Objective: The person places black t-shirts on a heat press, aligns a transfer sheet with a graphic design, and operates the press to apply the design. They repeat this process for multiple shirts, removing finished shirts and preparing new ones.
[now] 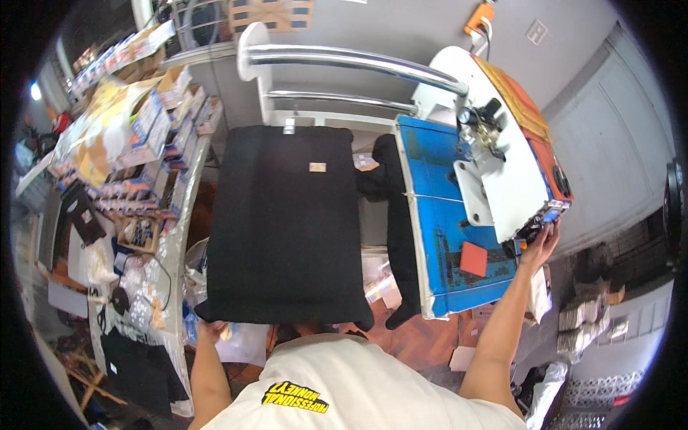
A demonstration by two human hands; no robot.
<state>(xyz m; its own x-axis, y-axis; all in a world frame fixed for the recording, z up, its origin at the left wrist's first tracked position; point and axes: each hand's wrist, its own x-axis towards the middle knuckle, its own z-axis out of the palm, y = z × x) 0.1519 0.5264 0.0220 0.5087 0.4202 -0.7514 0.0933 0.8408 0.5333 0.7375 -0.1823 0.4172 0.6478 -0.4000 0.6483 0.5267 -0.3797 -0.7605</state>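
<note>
A black garment (283,222) lies stretched flat over the left bed of a white press machine, with a small pale patch (317,167) near its top. Its sleeve (401,236) hangs down on the right side. At the garment's lower left corner is my left hand (210,332), its fingers partly hidden by the cloth edge. My right hand (541,247) reaches to the front of the machine's white head (509,193), fingers stretched up against the control panel (548,217). Below that head lies a blue, worn bed (441,215) with an orange-red square (473,259) on it.
Two chrome rails (351,61) run across the back of the machine. On the left, a long table (175,287) carries stacked boxes (143,136), plastic wrap and black cloth. Stacked bundles (580,322) stand on the right, beyond my right arm. A grey wall closes the back.
</note>
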